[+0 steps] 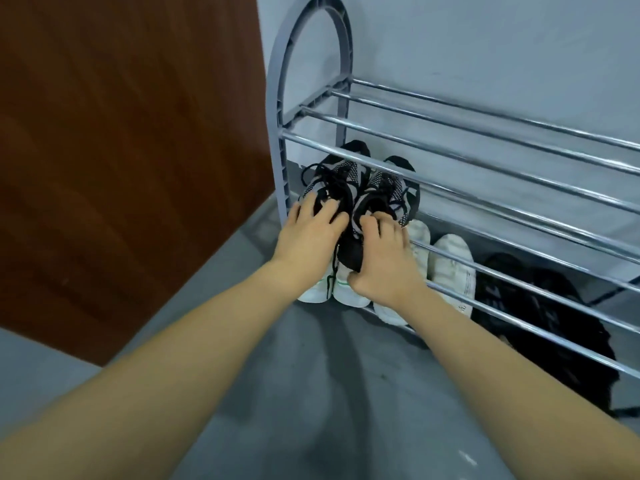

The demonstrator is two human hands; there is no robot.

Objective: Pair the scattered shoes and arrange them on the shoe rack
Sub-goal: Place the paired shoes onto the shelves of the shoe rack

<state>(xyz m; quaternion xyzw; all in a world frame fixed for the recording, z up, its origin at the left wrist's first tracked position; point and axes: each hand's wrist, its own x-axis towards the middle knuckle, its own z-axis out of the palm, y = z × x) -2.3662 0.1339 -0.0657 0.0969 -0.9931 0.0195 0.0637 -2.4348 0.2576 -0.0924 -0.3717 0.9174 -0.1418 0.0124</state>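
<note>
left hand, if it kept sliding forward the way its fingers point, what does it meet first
The left hand already rests on the left grey-black sneaker; beyond it, probably the shoe rack's grey side frame, though depth is unclear.

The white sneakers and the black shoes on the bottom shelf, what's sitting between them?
In the head view, another white pair sits between the white sneakers at the left end and the black shoes to the right on the rack.
</note>
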